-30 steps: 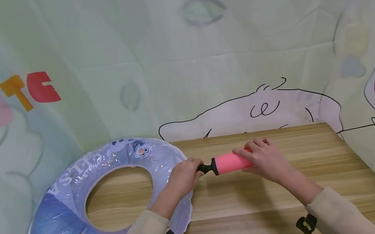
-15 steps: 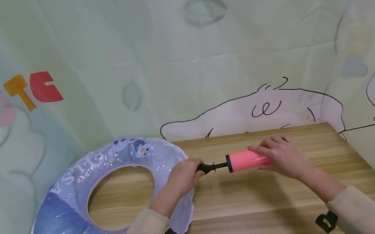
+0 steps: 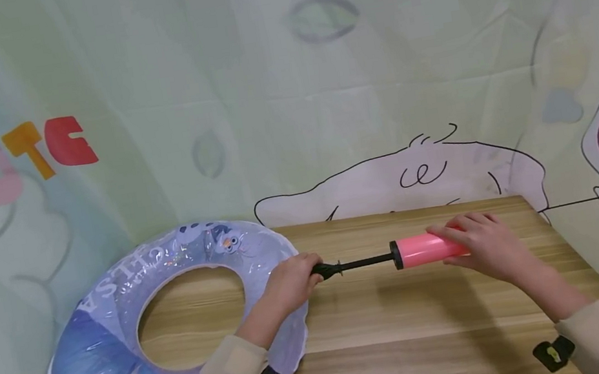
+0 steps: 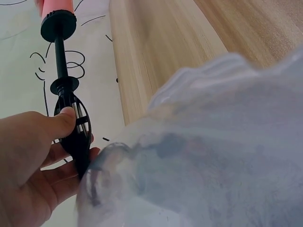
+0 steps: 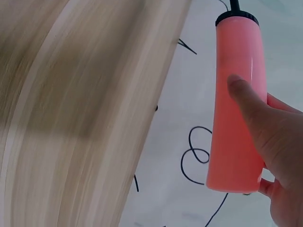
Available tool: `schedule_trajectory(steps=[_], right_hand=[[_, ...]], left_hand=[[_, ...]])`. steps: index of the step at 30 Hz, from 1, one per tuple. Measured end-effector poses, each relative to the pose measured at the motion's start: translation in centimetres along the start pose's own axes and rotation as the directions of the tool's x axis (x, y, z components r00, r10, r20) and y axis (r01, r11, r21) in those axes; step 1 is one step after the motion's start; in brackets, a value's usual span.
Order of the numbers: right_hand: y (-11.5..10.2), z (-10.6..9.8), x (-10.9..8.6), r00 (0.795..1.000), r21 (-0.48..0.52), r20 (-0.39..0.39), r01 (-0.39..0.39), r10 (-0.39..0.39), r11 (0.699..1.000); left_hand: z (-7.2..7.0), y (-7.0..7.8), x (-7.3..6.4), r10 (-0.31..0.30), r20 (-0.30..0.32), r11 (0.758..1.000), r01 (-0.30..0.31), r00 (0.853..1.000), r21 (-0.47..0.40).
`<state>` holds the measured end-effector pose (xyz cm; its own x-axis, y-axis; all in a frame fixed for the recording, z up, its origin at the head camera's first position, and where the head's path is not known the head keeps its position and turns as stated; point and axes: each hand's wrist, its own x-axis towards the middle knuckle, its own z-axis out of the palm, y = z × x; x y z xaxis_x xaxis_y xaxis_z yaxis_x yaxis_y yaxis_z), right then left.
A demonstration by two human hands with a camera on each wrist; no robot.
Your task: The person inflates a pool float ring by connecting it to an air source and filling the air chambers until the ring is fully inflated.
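A hand pump with a pink barrel (image 3: 421,249) and a black rod (image 3: 367,262) is held level above the table. My left hand (image 3: 291,283) grips its black handle (image 4: 75,135), thumb lying along the side in the left wrist view. Around the pink barrel (image 5: 236,118) curl the fingers and thumb of my right hand (image 3: 488,245). A long stretch of rod shows between handle and barrel cap. Just under my left forearm lies an inflated swim ring (image 3: 268,251) with blue and purple cartoon prints; its clear edge (image 4: 199,156) fills the lower left wrist view.
The wooden table (image 3: 396,354) extends beneath both hands and shows through the ring's hole. A printed curtain (image 3: 277,118) with cartoon drawings stands behind the table and along both sides. The swim ring takes up the table's left part.
My right hand has moved right with the pink barrel, drawing out more of the pump's black rod. The left hand keeps the handle in nearly the same place. The swim ring lies still.
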<state>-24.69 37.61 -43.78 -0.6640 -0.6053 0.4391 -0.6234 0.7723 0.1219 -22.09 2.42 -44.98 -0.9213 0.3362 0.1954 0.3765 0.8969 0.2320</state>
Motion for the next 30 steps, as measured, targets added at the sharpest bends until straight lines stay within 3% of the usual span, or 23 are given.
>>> schedule_trajectory(steps=[12, 19, 30], right_hand=[[1.6, -1.4, -1.1, 0.998, -0.075, -0.052, -0.041, 0.037, 0.996], [-0.6, 0.0, 0.0, 1.0, -0.091, -0.011, 0.02, -0.021, 0.996], [-4.3, 1.2, 2.9, 0.996, -0.108, -0.066, 0.049, -0.057, 0.993]], left_hand=[[0.1, -0.5, -0.2, 0.039, -0.044, 0.999, -0.04, 0.998, -0.024], [0.3, -0.2, -0.1, 0.074, -0.062, 0.997, -0.073, 0.995, 0.01], [0.4, 0.1, 0.2, 0.098, -0.084, 0.994, -0.093, 0.992, 0.063]])
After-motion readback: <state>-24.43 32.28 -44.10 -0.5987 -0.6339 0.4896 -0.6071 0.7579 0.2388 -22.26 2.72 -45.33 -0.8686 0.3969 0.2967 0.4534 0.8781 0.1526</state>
